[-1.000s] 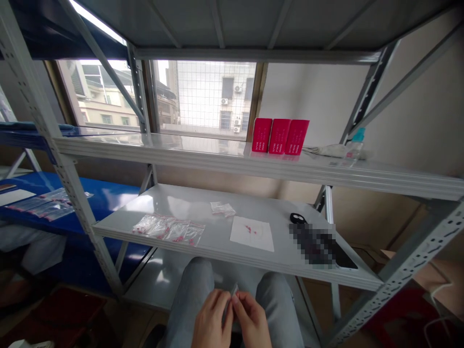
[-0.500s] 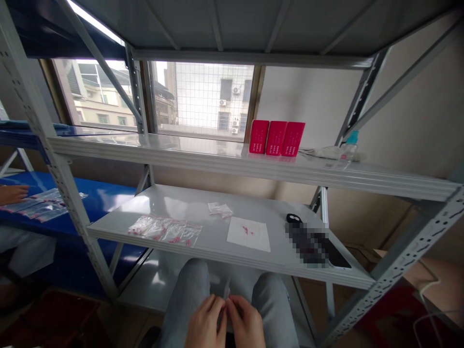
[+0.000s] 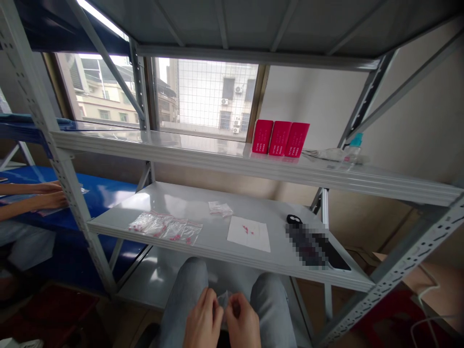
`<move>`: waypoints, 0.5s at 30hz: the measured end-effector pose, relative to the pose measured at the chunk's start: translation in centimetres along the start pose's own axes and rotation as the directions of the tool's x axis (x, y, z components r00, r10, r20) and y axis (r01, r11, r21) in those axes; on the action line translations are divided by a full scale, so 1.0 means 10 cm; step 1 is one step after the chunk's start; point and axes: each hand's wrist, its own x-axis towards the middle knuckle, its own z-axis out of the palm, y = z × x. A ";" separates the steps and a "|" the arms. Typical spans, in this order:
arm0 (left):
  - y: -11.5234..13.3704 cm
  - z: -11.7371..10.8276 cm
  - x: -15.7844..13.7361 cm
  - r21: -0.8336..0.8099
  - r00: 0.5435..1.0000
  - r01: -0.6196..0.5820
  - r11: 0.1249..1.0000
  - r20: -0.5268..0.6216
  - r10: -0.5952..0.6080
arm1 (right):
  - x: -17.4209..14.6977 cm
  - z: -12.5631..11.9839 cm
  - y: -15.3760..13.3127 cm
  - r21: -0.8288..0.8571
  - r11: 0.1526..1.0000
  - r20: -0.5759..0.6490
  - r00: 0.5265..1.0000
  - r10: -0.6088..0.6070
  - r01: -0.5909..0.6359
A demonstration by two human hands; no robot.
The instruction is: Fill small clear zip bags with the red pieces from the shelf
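Observation:
Low over my lap, between my knees, a small clear plastic bag (image 3: 224,298) is held between both hands. My left hand (image 3: 203,316) pinches its left side, and my right hand (image 3: 242,319) grips the right side with curled fingers. What the bag contains, if anything, cannot be made out. On the grey shelf ahead lies a white paper sheet (image 3: 237,238) with several small red pieces (image 3: 247,230) on it. To its left, clear zip bags (image 3: 170,228) with red pieces inside lie in an overlapping row. Behind them rests a small pile of clear bags (image 3: 220,209).
Three red boxes (image 3: 281,138) and a spray bottle (image 3: 352,149) stand on the upper shelf (image 3: 174,151). A black phone (image 3: 331,251) and a black round item (image 3: 294,219) lie at the lower shelf's right. Another person's hands (image 3: 54,194) work over the blue shelf (image 3: 105,191).
My hands have moved slightly apart, and the bag between them now shows wider. At the left, the other person's hands have reached further right over the blue shelf.

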 end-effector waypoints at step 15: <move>0.25 -0.10 0.04 -0.315 1.000 0.010 0.949 -0.002 -0.011 | 0.04 -0.25 -0.07 -0.074 0.981 0.194 0.968 -0.162 0.179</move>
